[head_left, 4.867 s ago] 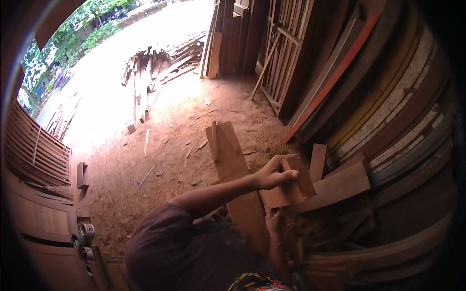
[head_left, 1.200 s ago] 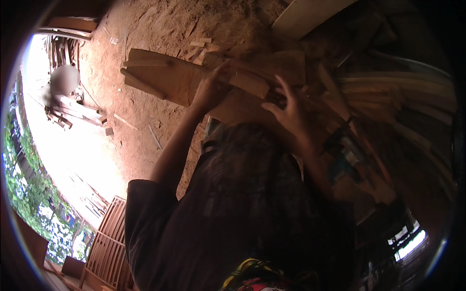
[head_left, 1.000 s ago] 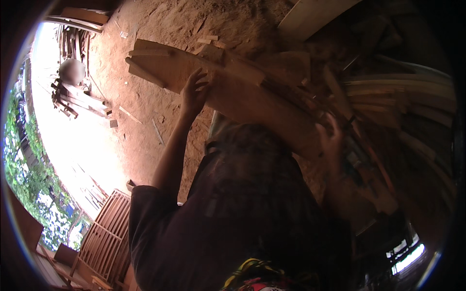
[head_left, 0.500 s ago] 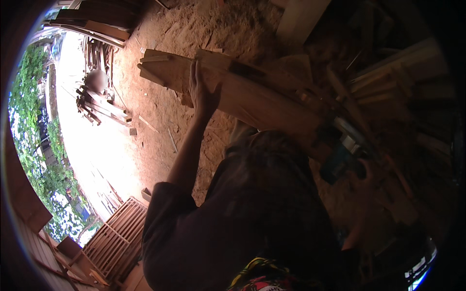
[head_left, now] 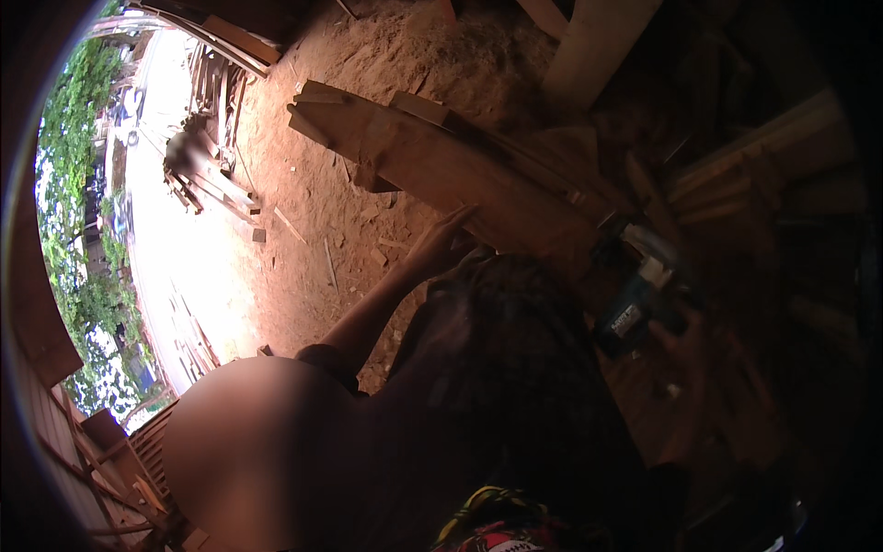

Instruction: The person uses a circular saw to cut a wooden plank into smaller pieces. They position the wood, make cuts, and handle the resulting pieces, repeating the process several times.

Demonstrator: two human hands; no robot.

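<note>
A long brown wooden board [head_left: 405, 152] slants from the upper left down to the right in front of my knees. My left hand [head_left: 446, 241] touches its near edge beside my knee, fingers stretched out and thumb apart. In the shadow at the board's right end, my right hand [head_left: 681, 336] is wrapped round a teal power tool [head_left: 635, 308] with a pale metal part on its far side. The tool's working end, where it meets the board, is too dark to make out. Other pieces of wood [head_left: 423, 106] lie against the board's far side.
Reddish, chip-strewn ground [head_left: 313, 212] spreads beyond my left arm. Timber offcuts [head_left: 216, 179] are piled at the far left in bright light. More planks [head_left: 754, 156] are stacked at the right, and a wide plank [head_left: 598, 51] stands at the back. A round blur covers the lower left.
My left hand has slid from the board's upper left part toward me, to its near edge by my knee. My right hand stays on the power tool. The whole view has shifted slightly.
</note>
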